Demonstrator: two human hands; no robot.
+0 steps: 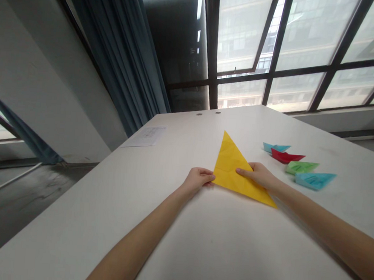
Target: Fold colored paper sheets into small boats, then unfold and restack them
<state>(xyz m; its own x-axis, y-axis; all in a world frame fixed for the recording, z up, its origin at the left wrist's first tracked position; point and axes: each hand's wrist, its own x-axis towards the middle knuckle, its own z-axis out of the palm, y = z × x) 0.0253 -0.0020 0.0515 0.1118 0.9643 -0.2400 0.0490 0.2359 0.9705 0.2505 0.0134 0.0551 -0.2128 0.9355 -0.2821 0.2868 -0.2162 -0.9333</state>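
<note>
A yellow paper (230,162) folded into a triangle lies flat on the white table (199,243). My left hand (198,178) has its fingers curled and pinches the triangle's left corner. My right hand (259,174) lies on the paper's right part, fingers pressed flat on it, the thumb pointing toward the middle.
Several folded paper boats lie to the right: a light-blue one (276,147), a red one (286,156), a green one (301,167) and a blue one (314,180). A white printed sheet (145,136) lies at the table's far left edge. Windows and a dark curtain stand behind.
</note>
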